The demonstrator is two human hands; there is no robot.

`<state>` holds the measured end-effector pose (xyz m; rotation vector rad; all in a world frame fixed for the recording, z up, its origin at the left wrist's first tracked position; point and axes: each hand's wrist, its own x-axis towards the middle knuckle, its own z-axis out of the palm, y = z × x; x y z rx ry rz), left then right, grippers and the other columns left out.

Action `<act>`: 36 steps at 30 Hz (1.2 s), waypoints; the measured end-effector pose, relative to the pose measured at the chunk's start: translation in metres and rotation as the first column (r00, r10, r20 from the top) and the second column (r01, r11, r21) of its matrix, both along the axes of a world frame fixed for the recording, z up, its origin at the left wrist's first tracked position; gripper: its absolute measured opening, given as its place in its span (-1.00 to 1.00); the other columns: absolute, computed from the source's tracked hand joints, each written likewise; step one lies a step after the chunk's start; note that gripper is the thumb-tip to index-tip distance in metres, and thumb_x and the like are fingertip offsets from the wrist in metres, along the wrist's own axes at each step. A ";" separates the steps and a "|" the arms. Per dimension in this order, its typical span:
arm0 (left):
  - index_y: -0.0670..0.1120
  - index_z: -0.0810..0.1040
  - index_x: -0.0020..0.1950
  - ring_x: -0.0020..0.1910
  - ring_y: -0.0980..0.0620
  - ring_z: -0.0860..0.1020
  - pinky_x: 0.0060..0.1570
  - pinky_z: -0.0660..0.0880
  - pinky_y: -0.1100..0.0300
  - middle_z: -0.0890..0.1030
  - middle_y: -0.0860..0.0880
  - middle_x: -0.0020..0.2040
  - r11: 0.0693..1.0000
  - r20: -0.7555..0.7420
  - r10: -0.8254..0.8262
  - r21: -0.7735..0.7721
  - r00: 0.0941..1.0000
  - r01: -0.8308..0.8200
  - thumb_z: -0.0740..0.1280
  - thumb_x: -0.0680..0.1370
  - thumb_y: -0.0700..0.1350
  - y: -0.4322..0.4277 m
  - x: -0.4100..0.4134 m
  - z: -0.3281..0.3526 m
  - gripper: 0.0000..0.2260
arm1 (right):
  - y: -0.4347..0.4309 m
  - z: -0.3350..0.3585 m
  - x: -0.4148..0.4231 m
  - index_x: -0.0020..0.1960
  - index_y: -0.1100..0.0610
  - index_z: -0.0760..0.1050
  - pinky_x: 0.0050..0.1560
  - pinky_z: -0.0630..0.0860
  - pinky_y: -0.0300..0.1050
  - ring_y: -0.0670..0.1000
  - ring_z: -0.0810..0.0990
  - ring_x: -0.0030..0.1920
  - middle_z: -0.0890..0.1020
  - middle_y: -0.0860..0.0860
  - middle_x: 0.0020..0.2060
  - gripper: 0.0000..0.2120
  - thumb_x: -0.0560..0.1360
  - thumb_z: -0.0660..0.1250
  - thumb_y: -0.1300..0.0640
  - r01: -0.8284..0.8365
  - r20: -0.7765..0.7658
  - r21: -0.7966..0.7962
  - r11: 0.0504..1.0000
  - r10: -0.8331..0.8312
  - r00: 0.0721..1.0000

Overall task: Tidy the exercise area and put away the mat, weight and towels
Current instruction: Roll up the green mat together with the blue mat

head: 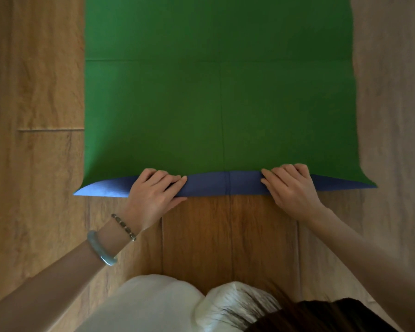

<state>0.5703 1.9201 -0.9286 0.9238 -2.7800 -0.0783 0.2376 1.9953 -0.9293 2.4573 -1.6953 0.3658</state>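
Underneath, wood-plank floor (38, 92) — mat (218, 92) flat, near edge folded over.

Left wrist carried two pieces. Just behind your left hand (153, 192) sat a thin beaded bracelet (123, 226) of oblong grey-green and brownish beads with small pale spacers. Further up the forearm was a thick, smooth bangle (101, 248), pale blue-green and glossy. Both forearms were bare as far as the frame showed. Low in view you wore a cream-white garment (153, 303), matte on the left part, shinier with fine streaked lines toward the middle. Dark brown hair (309, 317) hung loose across the bottom right.
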 end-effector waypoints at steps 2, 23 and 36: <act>-0.15 0.64 0.10 -0.14 -0.05 0.57 -0.08 0.39 0.08 0.67 -0.05 -0.04 1.000 -0.019 -0.002 0.027 1.000 0.002 0.32 0.54 0.06 -0.002 0.000 0.000 -0.69 | 0.016 0.001 -0.009 0.11 0.25 0.58 0.00 0.37 0.02 0.11 0.56 -0.01 0.65 0.14 -0.03 -0.67 0.55 0.26 0.01 -0.018 0.036 0.111 0.994 0.014 0.999; 0.01 0.62 0.04 -0.14 0.01 0.58 -0.14 0.50 0.04 0.59 0.09 -0.10 0.720 0.103 0.129 0.674 0.986 -0.165 0.13 0.46 0.28 -0.057 0.016 0.028 -0.55 | -0.024 0.038 -0.002 -0.07 0.15 0.47 -0.35 0.42 -0.11 0.14 0.56 -0.40 0.59 0.05 -0.39 -0.73 0.45 0.29 -0.06 0.009 0.264 0.534 0.845 -0.177 0.948; -0.16 0.63 -0.16 -0.24 -0.08 0.35 -0.26 0.21 0.08 0.53 -0.10 -0.24 0.972 0.021 0.098 0.212 0.995 -0.100 0.24 0.53 -0.01 -0.059 -0.001 0.016 -0.73 | -0.072 0.024 -0.010 -0.03 0.09 0.51 -0.06 0.31 -0.06 0.06 0.48 -0.11 0.48 0.00 -0.16 -0.85 0.49 0.35 0.03 0.019 0.198 0.697 0.717 -0.218 0.955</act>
